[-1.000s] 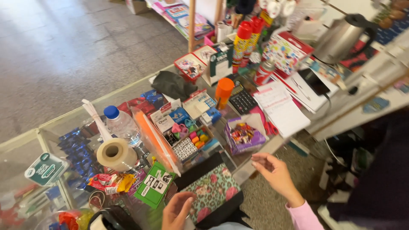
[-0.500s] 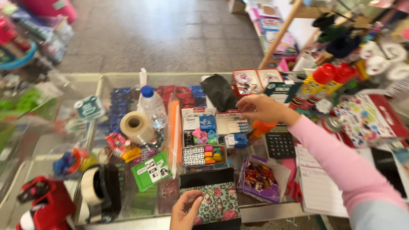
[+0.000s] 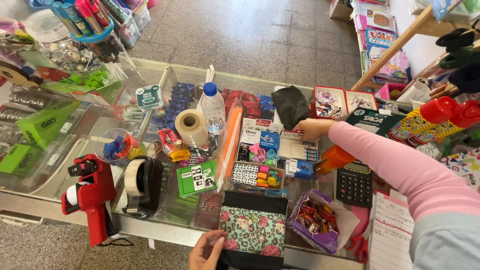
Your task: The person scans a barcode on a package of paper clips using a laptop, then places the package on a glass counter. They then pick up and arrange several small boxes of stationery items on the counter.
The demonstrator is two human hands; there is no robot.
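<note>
The small white card box (image 3: pixel 298 148) lies on the glass desk (image 3: pixel 165 75), among the packs beside the tray of dice and coloured erasers (image 3: pixel 257 175). My right hand (image 3: pixel 312 129) rests on its far edge, fingers curled down on it; whether the grip is pinching it I cannot tell. My left hand (image 3: pixel 206 251) touches the floral pouch (image 3: pixel 252 231) at the near edge, fingers loosely spread. An orange bottle (image 3: pixel 334 158) lies under my right sleeve, just beside a black calculator (image 3: pixel 354 184).
</note>
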